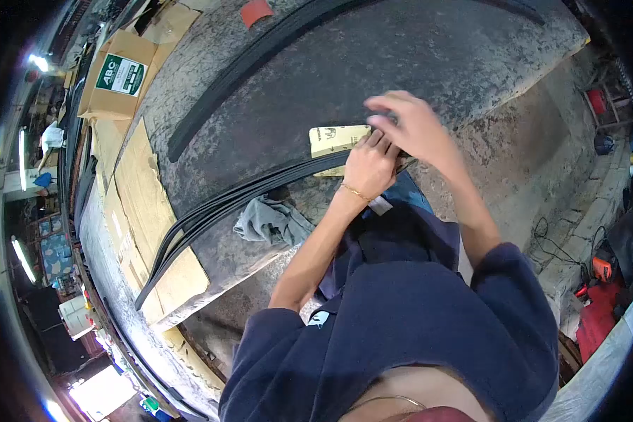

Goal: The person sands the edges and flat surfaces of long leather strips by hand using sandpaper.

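Note:
My left hand (pixel 371 167) is closed around the right end of a bundle of long black rubber-like strips (pixel 260 184). The strips curve away to the left along the worktable. Just above and to the right of it, my right hand (pixel 416 132) is raised and a little blurred, its thumb and fingers apart, with nothing visible between them. Under the bundle's end lies a yellow printed card or sheet (pixel 328 139), partly covered by the strips and my left hand. A crumpled grey cloth (pixel 273 221) rests below the strips.
Another curved bundle of black strips (pixel 221 105) lies farther back on the dark worktable (pixel 415 49). A red piece (pixel 256 12) sits at the far edge. Flattened cardboard (pixel 137 204) and a cardboard box (pixel 125 70) with a green label are on the left.

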The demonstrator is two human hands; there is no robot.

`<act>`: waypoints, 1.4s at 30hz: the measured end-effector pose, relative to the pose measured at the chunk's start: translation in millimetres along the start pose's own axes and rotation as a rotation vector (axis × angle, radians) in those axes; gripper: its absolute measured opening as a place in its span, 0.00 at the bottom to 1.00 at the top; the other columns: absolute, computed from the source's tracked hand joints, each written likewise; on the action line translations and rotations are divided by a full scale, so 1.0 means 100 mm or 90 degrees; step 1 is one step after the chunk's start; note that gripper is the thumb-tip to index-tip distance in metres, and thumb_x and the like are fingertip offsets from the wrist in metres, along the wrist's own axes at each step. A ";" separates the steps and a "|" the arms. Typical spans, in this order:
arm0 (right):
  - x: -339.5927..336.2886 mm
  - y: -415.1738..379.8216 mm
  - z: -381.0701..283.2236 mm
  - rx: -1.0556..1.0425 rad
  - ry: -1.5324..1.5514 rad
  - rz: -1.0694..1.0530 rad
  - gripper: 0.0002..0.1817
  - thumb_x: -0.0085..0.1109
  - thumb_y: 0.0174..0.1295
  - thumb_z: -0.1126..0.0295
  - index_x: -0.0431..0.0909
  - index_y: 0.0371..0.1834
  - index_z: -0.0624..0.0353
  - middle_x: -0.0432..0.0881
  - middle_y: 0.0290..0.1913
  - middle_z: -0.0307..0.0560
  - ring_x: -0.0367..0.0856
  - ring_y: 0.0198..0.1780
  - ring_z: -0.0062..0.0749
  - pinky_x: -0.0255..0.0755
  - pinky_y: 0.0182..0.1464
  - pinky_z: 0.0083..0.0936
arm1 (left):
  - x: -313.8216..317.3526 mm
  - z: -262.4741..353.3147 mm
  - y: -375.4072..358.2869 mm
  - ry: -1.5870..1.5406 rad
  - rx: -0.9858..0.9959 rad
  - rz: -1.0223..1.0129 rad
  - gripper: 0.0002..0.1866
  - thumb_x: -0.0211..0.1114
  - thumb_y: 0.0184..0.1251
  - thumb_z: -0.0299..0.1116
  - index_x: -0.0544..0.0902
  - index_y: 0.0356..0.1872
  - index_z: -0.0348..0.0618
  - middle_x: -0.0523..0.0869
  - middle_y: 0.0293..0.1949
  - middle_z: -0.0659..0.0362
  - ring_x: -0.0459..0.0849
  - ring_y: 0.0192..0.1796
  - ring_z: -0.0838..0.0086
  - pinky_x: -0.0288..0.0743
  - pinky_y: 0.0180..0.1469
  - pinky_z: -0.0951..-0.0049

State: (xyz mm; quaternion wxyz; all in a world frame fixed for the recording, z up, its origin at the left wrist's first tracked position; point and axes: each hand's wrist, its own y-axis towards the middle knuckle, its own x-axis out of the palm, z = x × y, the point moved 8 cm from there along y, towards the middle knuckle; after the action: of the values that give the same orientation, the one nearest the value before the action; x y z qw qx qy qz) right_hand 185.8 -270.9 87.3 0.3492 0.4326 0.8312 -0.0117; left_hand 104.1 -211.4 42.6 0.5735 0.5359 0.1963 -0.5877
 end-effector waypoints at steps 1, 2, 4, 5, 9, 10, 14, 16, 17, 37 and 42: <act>0.36 0.17 0.16 -0.015 -0.025 -0.082 0.20 0.65 0.66 0.59 0.84 0.55 0.60 0.87 0.52 0.54 0.85 0.53 0.52 0.78 0.56 0.43 | 0.03 0.00 -0.04 0.005 0.003 0.010 0.20 0.73 0.51 0.31 0.84 0.47 0.37 0.86 0.43 0.51 0.84 0.49 0.55 0.80 0.50 0.58; 0.64 0.30 0.19 0.073 -0.039 -0.229 0.19 0.68 0.64 0.61 0.85 0.55 0.60 0.87 0.49 0.53 0.86 0.50 0.48 0.78 0.52 0.39 | 0.06 -0.01 -0.05 0.002 0.000 0.028 0.20 0.73 0.50 0.32 0.84 0.47 0.37 0.86 0.42 0.51 0.84 0.49 0.55 0.80 0.51 0.58; 0.95 0.48 0.21 0.090 -0.142 -0.395 0.18 0.68 0.64 0.61 0.86 0.54 0.57 0.88 0.45 0.54 0.88 0.46 0.51 0.79 0.49 0.41 | 0.07 -0.03 -0.07 -0.014 -0.030 0.020 0.19 0.73 0.53 0.32 0.84 0.47 0.38 0.85 0.42 0.53 0.84 0.48 0.57 0.79 0.53 0.59; 0.96 0.52 0.13 0.056 -0.196 -0.427 0.17 0.67 0.65 0.61 0.86 0.53 0.56 0.89 0.44 0.55 0.88 0.44 0.52 0.79 0.48 0.42 | 0.05 -0.02 -0.07 -0.009 -0.024 0.028 0.19 0.73 0.53 0.32 0.84 0.47 0.38 0.85 0.42 0.53 0.84 0.48 0.57 0.79 0.53 0.59; -0.46 0.62 0.22 0.002 -0.140 0.371 0.14 0.61 0.70 0.62 0.86 0.47 0.62 0.88 0.44 0.59 0.89 0.47 0.54 0.80 0.48 0.43 | 0.00 0.04 -0.04 0.035 0.070 0.062 0.17 0.71 0.58 0.35 0.84 0.48 0.41 0.84 0.43 0.55 0.83 0.48 0.61 0.79 0.52 0.61; -0.79 0.50 0.45 0.083 -0.099 0.431 0.15 0.59 0.72 0.62 0.86 0.47 0.64 0.88 0.45 0.58 0.89 0.49 0.52 0.80 0.50 0.42 | -0.01 0.03 -0.04 0.026 0.070 0.063 0.17 0.71 0.59 0.35 0.83 0.48 0.41 0.84 0.43 0.55 0.83 0.48 0.60 0.78 0.52 0.61; -1.46 -0.79 0.80 0.292 -0.145 0.592 0.20 0.57 0.74 0.66 0.75 0.65 0.62 0.84 0.58 0.60 0.84 0.58 0.46 0.74 0.62 0.38 | -0.03 0.04 -0.05 0.006 0.089 0.049 0.18 0.71 0.59 0.37 0.82 0.49 0.41 0.84 0.43 0.56 0.83 0.49 0.60 0.78 0.51 0.62; -1.28 -1.68 1.03 0.255 -0.147 0.614 0.33 0.58 0.72 0.71 0.60 0.80 0.56 0.78 0.69 0.60 0.82 0.63 0.47 0.71 0.68 0.39 | -0.02 0.00 -0.02 0.009 0.076 0.048 0.19 0.72 0.59 0.38 0.83 0.49 0.41 0.83 0.43 0.56 0.83 0.49 0.60 0.79 0.50 0.62; -1.13 -2.21 1.31 0.333 -0.158 0.611 0.32 0.57 0.71 0.74 0.63 0.79 0.55 0.78 0.69 0.60 0.81 0.66 0.48 0.71 0.69 0.39 | -0.03 0.00 -0.01 0.013 0.099 0.052 0.19 0.72 0.59 0.38 0.83 0.49 0.41 0.83 0.43 0.56 0.83 0.49 0.60 0.79 0.50 0.62; 0.85 -4.21 1.56 0.826 -0.171 0.402 0.15 0.60 0.67 0.60 0.89 0.50 0.53 0.89 0.45 0.60 0.88 0.49 0.59 0.80 0.52 0.47 | -0.03 0.01 0.00 0.027 0.098 0.065 0.17 0.70 0.62 0.38 0.83 0.48 0.42 0.84 0.41 0.55 0.84 0.45 0.57 0.79 0.45 0.59; 0.83 -4.37 1.51 0.866 -0.131 0.391 0.14 0.62 0.67 0.60 0.90 0.51 0.49 0.91 0.44 0.55 0.89 0.49 0.55 0.80 0.54 0.44 | 0.01 0.00 0.00 0.051 0.096 0.060 0.17 0.72 0.61 0.38 0.83 0.48 0.42 0.85 0.42 0.54 0.84 0.45 0.56 0.79 0.45 0.59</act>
State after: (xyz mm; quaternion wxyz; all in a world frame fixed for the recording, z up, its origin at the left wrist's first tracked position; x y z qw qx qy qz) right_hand -77.7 -533.6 -198.9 0.0686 0.7616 0.4459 -0.4652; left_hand 104.4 -212.0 42.3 0.5499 0.6093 0.1487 -0.5516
